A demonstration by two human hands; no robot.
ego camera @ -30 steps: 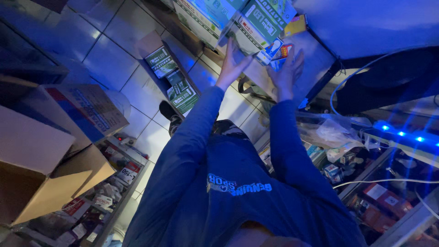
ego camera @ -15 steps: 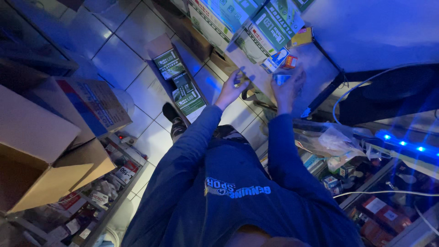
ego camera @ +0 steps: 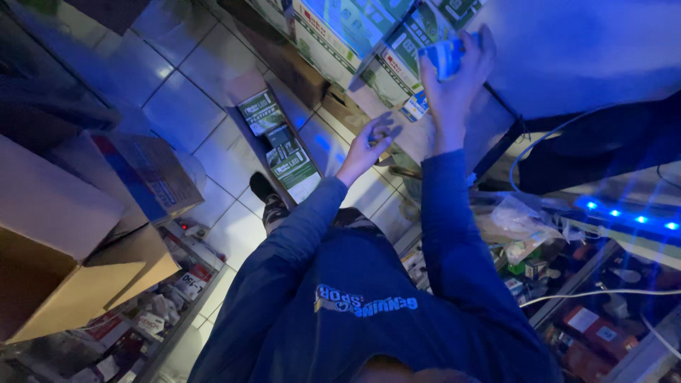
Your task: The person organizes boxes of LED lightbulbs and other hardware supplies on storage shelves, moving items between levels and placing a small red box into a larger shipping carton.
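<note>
Right hand (ego camera: pixel 454 78) grips a small box (ego camera: pixel 441 57) (blue-white, blurred); left hand (ego camera: pixel 369 142) hangs open below, apparently empty.

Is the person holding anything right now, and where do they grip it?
The right hand grips a small blue-and-white box around its sides. The left hand holds nothing, fingers spread.

place: small shop | signs: stacked product boxes (ego camera: pixel 333 32), glass counter of packaged goods (ego camera: pixel 152 312), cardboard cartons (ego camera: pixel 78 234), tiled floor (ego camera: pixel 170 106)
</note>
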